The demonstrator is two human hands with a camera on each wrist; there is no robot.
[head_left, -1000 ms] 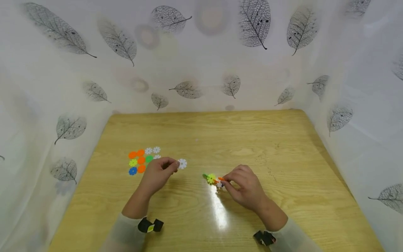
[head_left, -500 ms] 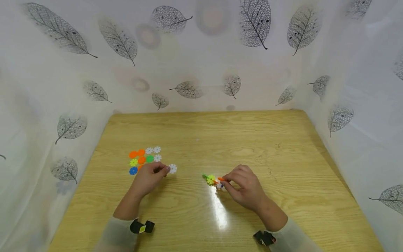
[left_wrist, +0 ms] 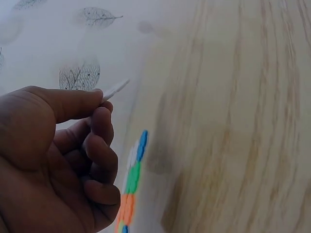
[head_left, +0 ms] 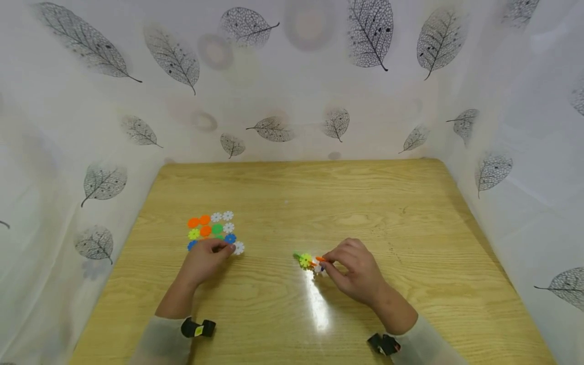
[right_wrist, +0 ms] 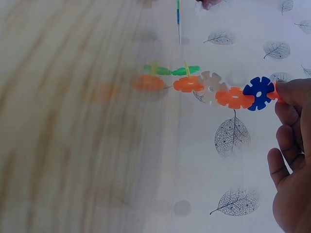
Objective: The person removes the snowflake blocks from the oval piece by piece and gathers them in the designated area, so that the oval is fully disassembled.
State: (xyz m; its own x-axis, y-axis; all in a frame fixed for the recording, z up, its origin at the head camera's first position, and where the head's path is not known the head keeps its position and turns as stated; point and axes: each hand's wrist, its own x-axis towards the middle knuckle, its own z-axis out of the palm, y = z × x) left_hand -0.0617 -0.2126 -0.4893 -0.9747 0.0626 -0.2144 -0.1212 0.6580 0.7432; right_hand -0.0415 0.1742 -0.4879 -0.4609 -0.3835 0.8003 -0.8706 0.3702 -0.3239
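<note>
Between thumb and forefinger, my left hand (head_left: pixel 205 261) pinches a white notched plastic disc (head_left: pixel 239 248), a snowflake building piece. In the left wrist view this disc (left_wrist: pixel 117 89) appears edge-on above the curled fingers. It is beside rows of loose discs, close to a blue disc (head_left: pixel 230 238). My right hand (head_left: pixel 358 271) pinches the orange end disc of a chain of interlocked snowflake discs. The right wrist view shows the chain's dark blue disc (right_wrist: pixel 258 93), orange disc (right_wrist: pixel 235 98), white disc (right_wrist: pixel 210 88) and green disc (right_wrist: pixel 185 70); the thumb partly covers the end disc.
Loose orange (head_left: pixel 205 230), green, yellow, white and blue discs lie flat in rows at the table's left; my left hand hides some. The wooden table (head_left: pixel 347 192) has a glossy light patch near the chain. A leaf-patterned white curtain (head_left: pixel 292 76) encloses its back and sides.
My left hand has moved left and slightly toward me with the white disc, from the middle of the table to the rows' right edge. The right hand and chain have hardly moved.
</note>
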